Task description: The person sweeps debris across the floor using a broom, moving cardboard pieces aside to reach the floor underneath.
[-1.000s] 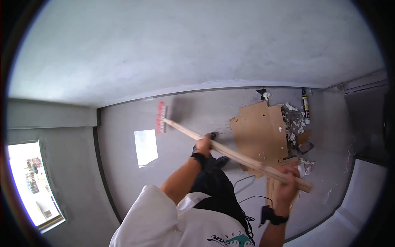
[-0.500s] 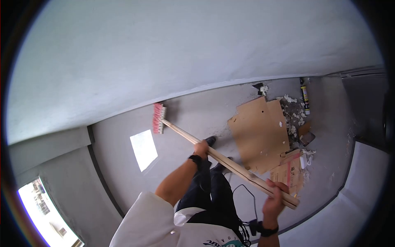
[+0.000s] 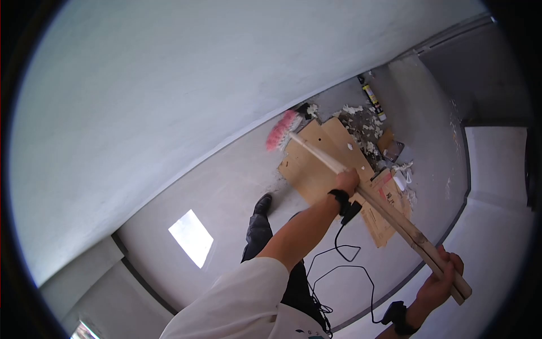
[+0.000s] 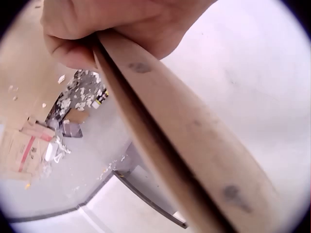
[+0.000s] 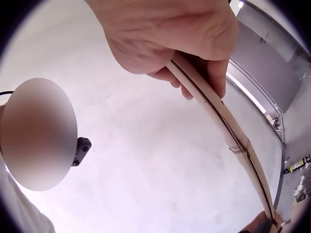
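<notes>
A broom head (image 3: 280,133) with pink and white bristles is at the wall's foot, beside the flattened cardboard (image 3: 307,164). From it a wooden handle (image 3: 395,219) runs down to the right. My left hand (image 3: 348,181) grips the handle around its middle, over the cardboard. Near the handle's end my right hand (image 3: 440,284) holds it with curled fingers. The left wrist view has the left hand (image 4: 121,22) wrapped over the split wood (image 4: 194,131). In the right wrist view the right hand (image 5: 175,34) grips the handle (image 5: 233,133).
White scraps (image 3: 370,148) and dark debris lie right of the cardboard, near a yellow-black tube (image 3: 374,103). A printed carton (image 3: 387,198) is on the floor. Black cable (image 3: 370,277) hangs near the legs. One shoe (image 3: 262,204) stands on the grey floor (image 3: 226,169); walls border it.
The broom head has moved right along the wall to the cardboard. Both hands, still gripping the handle, have shifted right in the head view, which has also turned.
</notes>
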A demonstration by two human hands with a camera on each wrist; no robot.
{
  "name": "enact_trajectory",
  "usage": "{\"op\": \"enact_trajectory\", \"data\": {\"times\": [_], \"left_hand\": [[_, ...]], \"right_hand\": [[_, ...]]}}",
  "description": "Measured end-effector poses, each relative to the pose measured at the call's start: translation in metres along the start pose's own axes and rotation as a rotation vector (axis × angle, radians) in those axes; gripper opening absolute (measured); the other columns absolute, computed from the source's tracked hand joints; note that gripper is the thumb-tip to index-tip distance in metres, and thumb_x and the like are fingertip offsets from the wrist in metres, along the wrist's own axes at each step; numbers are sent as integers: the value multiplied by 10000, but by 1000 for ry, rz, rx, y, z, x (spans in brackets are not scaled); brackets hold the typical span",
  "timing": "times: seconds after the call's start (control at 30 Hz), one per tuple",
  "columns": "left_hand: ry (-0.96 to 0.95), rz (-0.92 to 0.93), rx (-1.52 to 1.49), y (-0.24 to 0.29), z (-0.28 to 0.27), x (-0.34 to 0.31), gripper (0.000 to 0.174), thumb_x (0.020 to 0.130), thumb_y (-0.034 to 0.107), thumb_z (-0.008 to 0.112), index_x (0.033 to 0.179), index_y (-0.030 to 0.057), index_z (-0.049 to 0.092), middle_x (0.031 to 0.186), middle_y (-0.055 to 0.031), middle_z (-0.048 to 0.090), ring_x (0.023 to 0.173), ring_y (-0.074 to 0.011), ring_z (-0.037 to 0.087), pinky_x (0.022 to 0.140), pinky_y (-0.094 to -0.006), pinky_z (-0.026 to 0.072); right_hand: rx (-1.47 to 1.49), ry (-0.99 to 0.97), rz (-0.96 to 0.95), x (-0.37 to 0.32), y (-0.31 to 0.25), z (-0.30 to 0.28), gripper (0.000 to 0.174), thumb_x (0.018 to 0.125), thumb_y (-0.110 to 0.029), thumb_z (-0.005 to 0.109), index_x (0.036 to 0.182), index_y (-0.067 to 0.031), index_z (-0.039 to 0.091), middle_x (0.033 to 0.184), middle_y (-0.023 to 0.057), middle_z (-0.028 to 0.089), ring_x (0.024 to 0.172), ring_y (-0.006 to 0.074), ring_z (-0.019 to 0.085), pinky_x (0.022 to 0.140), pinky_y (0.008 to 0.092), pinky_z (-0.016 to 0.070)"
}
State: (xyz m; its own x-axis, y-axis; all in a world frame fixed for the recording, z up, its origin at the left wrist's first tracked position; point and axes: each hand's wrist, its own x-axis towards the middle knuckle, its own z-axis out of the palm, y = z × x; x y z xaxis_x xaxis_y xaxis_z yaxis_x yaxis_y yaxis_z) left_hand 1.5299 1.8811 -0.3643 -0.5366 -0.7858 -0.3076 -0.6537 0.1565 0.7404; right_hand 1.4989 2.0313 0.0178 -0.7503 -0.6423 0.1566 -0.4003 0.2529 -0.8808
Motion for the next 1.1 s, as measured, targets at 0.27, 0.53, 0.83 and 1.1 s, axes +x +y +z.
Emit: {"op": "enact_trajectory", "data": {"times": [0.27, 0.53, 0.83, 1.1], "left_hand": [[-168, -582, -1067, 97, -35, 1, 274, 785, 209, 588, 918, -29, 562, 795, -199, 637, 761, -304, 645, 610, -394, 511], [-81, -803, -1026, 167, 84, -220, 694, 753, 312, 603, 1134, -162, 270, 1047, -334, 532, 984, -416, 560, 852, -395, 451], [-245, -892, -683, 108, 201, -497, 657, 732, 301, 585, 1148, -135, 322, 1036, -332, 529, 975, -415, 561, 873, -423, 446], [-958, -648, -115, -58, 353, -670, 612, 811, 328, 520, 1134, -144, 305, 951, -241, 583, 787, -337, 616, 738, -389, 508]], "right_hand": [[-33, 298, 19, -70, 14, -92, 302, 891, -261, 448, 1062, -15, 487, 1045, 171, 574, 1059, 302, 524, 987, 443, 342], [-514, 1003, 125, -203, 46, -269, 585, 832, -374, 621, 1218, 20, 427, 1208, 176, 487, 1146, 324, 475, 959, 437, 407], [-1853, -128, -83, -446, 9, -324, 384, 877, -374, 517, 943, -4, 595, 783, 133, 608, 805, 303, 600, 930, 557, 378], [-1441, -670, 634, -715, 116, -379, 322, 826, -396, 578, 924, -94, 522, 596, 131, 579, 551, 319, 585, 490, 431, 474]]}}
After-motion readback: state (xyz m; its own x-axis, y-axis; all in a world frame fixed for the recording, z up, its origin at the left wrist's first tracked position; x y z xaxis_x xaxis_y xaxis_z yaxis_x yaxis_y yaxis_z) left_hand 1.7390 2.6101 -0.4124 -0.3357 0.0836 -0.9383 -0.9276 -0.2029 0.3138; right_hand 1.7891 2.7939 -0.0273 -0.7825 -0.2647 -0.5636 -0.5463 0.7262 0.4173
